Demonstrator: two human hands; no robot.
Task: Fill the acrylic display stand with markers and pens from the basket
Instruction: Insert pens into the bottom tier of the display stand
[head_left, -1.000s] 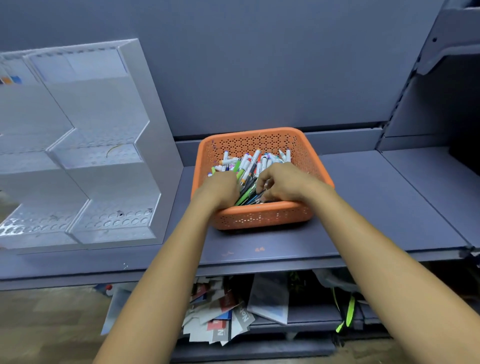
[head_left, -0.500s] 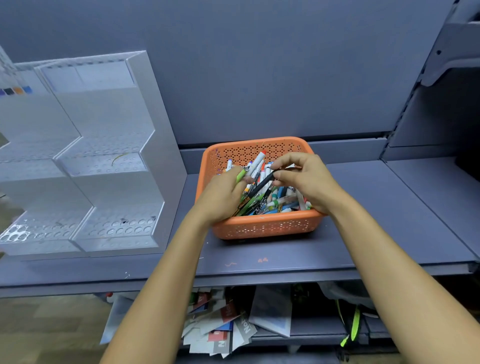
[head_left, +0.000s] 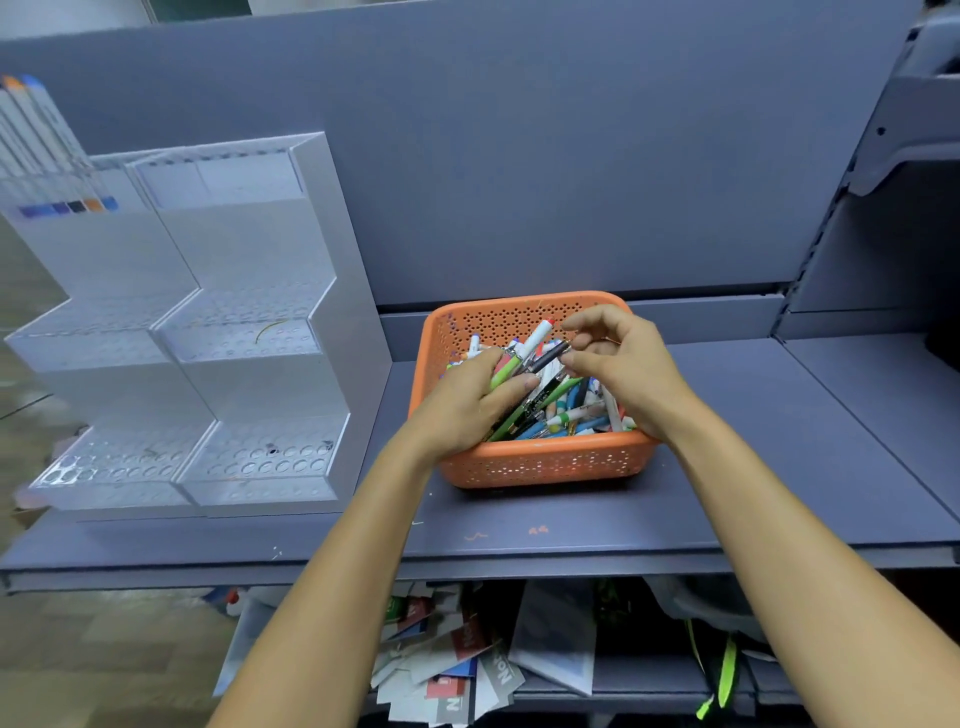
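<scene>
A dark pen (head_left: 548, 357) is held over the heap of pens (head_left: 571, 410) in the orange basket (head_left: 545, 460), slanting up to the right. The right hand (head_left: 623, 374) pinches its upper end between the thumb and forefinger. The other right fingers are loosely curled and spread above it, touching nothing. The pen's lower end runs into the left hand (head_left: 467, 410), whose fingers are curled round a small bunch. The bunch includes a green pen (head_left: 506, 370), with the thumb pressed across the top. How many pens that hand grips cannot be told. A white marker with a red cap (head_left: 540, 332) sticks up just behind the two hands.

The basket sits on a grey shelf (head_left: 779, 467), close to the back panel (head_left: 519, 156), and both wrists reach over its near rim. Just beside it, to the left, the clear display stand (head_left: 249, 364) rises in steps, each step pierced with round holes. Most holes in view are unfilled. A few markers (head_left: 41, 140) stand in the stand's top row at the far left. Under the shelf lies a loose pile of papers (head_left: 457, 665).
</scene>
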